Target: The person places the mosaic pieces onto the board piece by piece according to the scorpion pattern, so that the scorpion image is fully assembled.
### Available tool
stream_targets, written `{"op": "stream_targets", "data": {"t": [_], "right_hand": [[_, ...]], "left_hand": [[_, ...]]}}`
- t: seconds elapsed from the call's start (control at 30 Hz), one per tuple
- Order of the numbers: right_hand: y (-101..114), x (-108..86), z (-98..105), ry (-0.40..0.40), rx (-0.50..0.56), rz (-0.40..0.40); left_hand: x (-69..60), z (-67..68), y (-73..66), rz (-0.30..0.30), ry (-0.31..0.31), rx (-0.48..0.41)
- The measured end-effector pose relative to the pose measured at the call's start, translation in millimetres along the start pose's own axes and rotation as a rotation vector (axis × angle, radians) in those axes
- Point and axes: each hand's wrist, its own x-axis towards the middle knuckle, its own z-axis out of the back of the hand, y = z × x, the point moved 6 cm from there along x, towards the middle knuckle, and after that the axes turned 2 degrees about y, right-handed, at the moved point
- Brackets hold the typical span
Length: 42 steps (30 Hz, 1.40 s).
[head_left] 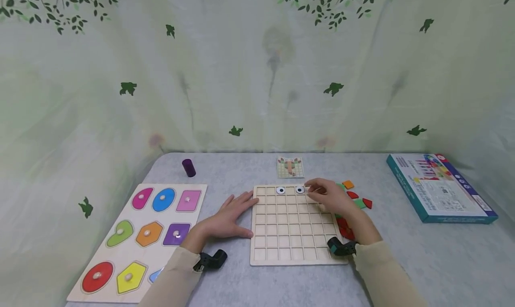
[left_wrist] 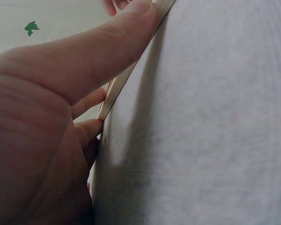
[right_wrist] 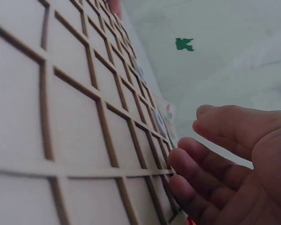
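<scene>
A pale wooden grid board point(head_left: 281, 230) lies in the middle of the table. Two eye tiles, a left one point(head_left: 280, 190) and a right one point(head_left: 299, 190), sit in its top row. My left hand point(head_left: 227, 220) rests by the board's left edge, fingers spread; its thumb point(left_wrist: 98, 54) touches the edge in the left wrist view. Over the top right corner hovers my right hand point(head_left: 331, 197), just right of the second eye tile. Its fingers point(right_wrist: 210, 164) are loosely bent, and nothing shows between them. Red pieces point(head_left: 346, 231) lie partly hidden under the right forearm.
Behind the board lies a small picture card point(head_left: 290, 167). A purple cylinder point(head_left: 188, 168) is at the back left, above a knobbed shape puzzle point(head_left: 170, 216). Beyond the right hand are an orange square point(head_left: 348, 184) and a green piece point(head_left: 359, 203). A flat box point(head_left: 442, 188) lies far right.
</scene>
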Motion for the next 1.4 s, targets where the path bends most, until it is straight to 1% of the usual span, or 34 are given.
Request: {"op": "stream_targets", "data": {"t": [0.07,0.13,0.33,0.4,0.57,0.7,0.77,0.83,1.03,1.13,1.23,1.4], "right_hand": [[0,-1.2,6,-0.01,0.001,0.008],[-3,-2.5,13,-0.04,-0.001,-0.008],[-16,-6.6,34,-0.143,-0.025,-0.099],[-21,-8.8,39,-0.151,-0.025,-0.115],[-30,-12.7,46,-0.144,-0.082,-0.147],[-37,-12.2,48,-0.118,-0.11,-0.19],[-39,-11.7,49,-0.114,-0.124,-0.196],[-41,-11.5,49,-0.118,-0.156,-0.187],[-38,-11.8,47,-0.128,-0.269,-0.117],[-36,-9.5,46,-0.134,-0.303,-0.109],[-37,-6.8,44,-0.15,-0.314,-0.123],[-42,-7.0,37,-0.169,-0.282,-0.162]], "left_hand": [[0.4,0.6,-0.1,0.002,-0.001,0.002],[0.9,1.3,-0.6,-0.001,-0.001,0.003],[2.5,4.6,-2.2,-0.008,-0.01,0.001],[3.2,5.0,-2.6,-0.012,-0.012,-0.001],[4.9,4.6,-4.0,-0.02,-0.007,0.003],[5.8,4.9,-4.5,-0.017,-0.007,0.003],[6.0,5.0,-4.6,-0.018,-0.009,0.003],[6.2,4.4,-4.1,-0.018,-0.007,0.006],[6.7,3.2,-4.6,-0.019,-0.002,0.005],[6.0,4.0,-4.9,-0.018,-0.007,-0.003],[4.6,4.4,-3.4,-0.008,-0.011,-0.007],[1.1,1.2,0.5,0.008,-0.005,-0.004]]}}
